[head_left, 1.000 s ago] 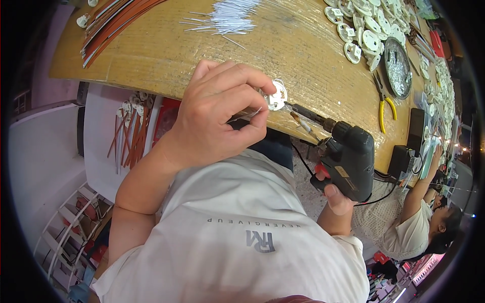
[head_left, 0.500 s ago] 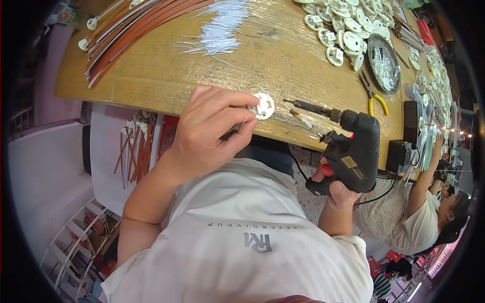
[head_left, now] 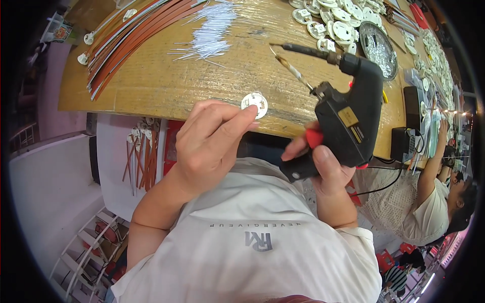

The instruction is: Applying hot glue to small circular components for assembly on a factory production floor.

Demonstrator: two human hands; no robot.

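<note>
Between the thumb and fingers of my left hand (head_left: 204,144) is a small round white plastic part (head_left: 250,101), held over the table's near edge. Small metal pieces show on its face. My right hand (head_left: 331,169) is wrapped round the handle of a black soldering gun (head_left: 356,108) with a red trigger (head_left: 313,137). The gun's dark tip (head_left: 298,49) points left, beyond and to the right of the white part. Below the tip a thin feed tube (head_left: 295,70) slants up towards its end. Tip and part are apart.
On the wooden table (head_left: 146,96) lie orange and white wires (head_left: 134,43) and a heap of short white wires (head_left: 212,33). Several round white parts (head_left: 343,30) are piled at the far right, beside a dark oval dish (head_left: 379,50). Another person (head_left: 409,207) sits at right.
The soldering gun has risen, its tip swinging up and to the left. My left hand has shifted slightly, and its thumb now presses on the white part.
</note>
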